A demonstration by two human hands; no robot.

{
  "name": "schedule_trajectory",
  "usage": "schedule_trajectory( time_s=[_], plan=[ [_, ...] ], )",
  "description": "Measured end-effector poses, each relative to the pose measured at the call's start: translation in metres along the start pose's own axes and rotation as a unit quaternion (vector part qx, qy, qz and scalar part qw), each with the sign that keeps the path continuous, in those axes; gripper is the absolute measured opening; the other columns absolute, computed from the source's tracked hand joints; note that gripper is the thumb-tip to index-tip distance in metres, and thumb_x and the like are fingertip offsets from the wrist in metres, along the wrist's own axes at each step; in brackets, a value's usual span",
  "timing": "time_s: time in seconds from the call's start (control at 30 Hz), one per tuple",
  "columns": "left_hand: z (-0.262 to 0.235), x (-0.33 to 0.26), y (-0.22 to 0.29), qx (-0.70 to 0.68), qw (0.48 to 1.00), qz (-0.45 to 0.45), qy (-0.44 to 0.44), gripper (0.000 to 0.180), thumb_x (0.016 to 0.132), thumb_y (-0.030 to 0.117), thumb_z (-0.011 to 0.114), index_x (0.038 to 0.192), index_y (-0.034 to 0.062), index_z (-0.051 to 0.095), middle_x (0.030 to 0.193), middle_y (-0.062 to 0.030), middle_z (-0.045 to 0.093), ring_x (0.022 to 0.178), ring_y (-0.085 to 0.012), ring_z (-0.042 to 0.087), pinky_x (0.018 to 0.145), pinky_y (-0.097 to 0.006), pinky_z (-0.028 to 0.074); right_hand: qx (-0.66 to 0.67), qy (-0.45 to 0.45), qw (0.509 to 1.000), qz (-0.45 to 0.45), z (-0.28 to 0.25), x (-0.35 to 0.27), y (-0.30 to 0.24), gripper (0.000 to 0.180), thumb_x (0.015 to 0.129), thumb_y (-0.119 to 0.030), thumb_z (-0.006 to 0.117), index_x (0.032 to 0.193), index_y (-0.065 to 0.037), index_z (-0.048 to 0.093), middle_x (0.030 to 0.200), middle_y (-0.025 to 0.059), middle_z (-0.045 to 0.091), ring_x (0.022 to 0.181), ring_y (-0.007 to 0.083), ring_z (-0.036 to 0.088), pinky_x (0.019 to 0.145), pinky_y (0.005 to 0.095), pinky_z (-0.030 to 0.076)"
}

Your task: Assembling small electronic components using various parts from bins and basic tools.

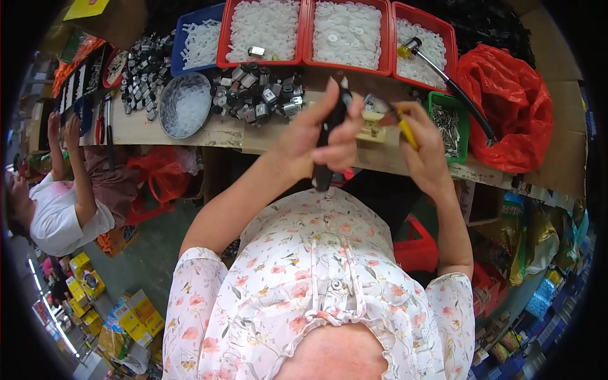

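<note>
Head: left grip (309, 134) holds black handle (334, 118)

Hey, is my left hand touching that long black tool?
Touching: the head view shows the left hand with its fingers curled across the black tool.

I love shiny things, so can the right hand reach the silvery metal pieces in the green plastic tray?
Probably yes: the right hand is near the green plastic tray, and nothing seems to block the silvery metal pieces, though it holds a slim yellow-handled tool.
</note>
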State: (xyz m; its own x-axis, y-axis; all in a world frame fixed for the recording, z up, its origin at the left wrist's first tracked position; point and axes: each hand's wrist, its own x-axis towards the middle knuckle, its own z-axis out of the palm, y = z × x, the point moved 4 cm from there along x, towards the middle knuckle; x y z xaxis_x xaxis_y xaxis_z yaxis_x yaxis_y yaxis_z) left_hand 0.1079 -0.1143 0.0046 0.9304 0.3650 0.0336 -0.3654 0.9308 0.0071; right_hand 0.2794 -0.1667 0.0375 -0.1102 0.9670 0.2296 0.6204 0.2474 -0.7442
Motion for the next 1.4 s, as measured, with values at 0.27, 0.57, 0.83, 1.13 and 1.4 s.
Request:
schedule_trajectory(
  time_s=[0.27,0.57,0.83,1.13,1.4],
  plan=[
    [0.01,-0.005,0.016,0.553,0.816,0.128,0.104,0.031,0.105,0.036,0.05,0.1,0.0067,0.058,0.067,0.0024,0.048,0.047,-0.0057,0.044,0.044,-0.022,0.037,-0.023,-0.025,0.999,-0.018,0.003,-0.004,-0.014,0.042,0.077,0.011,0.046,0.116,0.008,0.061,0.131,0.0195,0.052,0.121,0.033,0.056,0.104,0.0348,0.039],
    [0.011,-0.014,0.024,0.739,0.653,0.151,0.059,0.037,0.103,0.039,0.055,0.1,0.0019,0.058,0.066,0.0034,0.048,0.052,-0.0036,0.044,0.046,-0.022,0.036,-0.19,-0.091,0.976,-0.046,0.001,-0.009,-0.03,0.048,0.07,0.01,0.052,0.118,0.004,0.059,0.14,0.0207,0.047,0.133,0.0374,0.043,0.113,0.0448,0.031],
    [0.006,-0.013,0.015,0.676,0.727,0.087,0.089,0.035,0.104,0.037,0.054,0.099,0.0022,0.057,0.068,0.0032,0.05,0.051,-0.0043,0.045,0.045,-0.022,0.037,-0.204,-0.129,0.97,-0.023,0.0,-0.015,-0.014,0.038,0.067,0.01,0.057,0.104,0.002,0.058,0.124,0.0201,0.052,0.122,0.0375,0.052,0.106,0.0435,0.039],
    [-0.006,-0.008,0.032,0.136,0.967,0.136,0.164,0.042,0.102,0.05,0.048,0.1,0.0088,0.056,0.069,0.0004,0.049,0.048,-0.01,0.041,0.052,-0.029,0.036,0.001,-0.032,0.997,0.069,-0.013,0.007,-0.003,0.019,0.088,0.002,0.053,0.104,0.008,0.061,0.108,0.0161,0.052,0.103,0.0287,0.057,0.093,0.0349,0.044],
    [-0.001,-0.015,0.027,0.037,0.965,0.201,0.165,0.043,0.103,0.052,0.045,0.1,0.0104,0.055,0.066,-0.0008,0.044,0.045,-0.0117,0.037,0.051,-0.029,0.036,0.141,-0.065,0.988,-0.01,0.054,0.004,-0.047,0.035,0.077,-0.021,0.083,0.09,0.007,0.065,0.094,0.0074,0.053,0.077,0.0146,0.052,0.065,0.0266,0.042]
  ],
)
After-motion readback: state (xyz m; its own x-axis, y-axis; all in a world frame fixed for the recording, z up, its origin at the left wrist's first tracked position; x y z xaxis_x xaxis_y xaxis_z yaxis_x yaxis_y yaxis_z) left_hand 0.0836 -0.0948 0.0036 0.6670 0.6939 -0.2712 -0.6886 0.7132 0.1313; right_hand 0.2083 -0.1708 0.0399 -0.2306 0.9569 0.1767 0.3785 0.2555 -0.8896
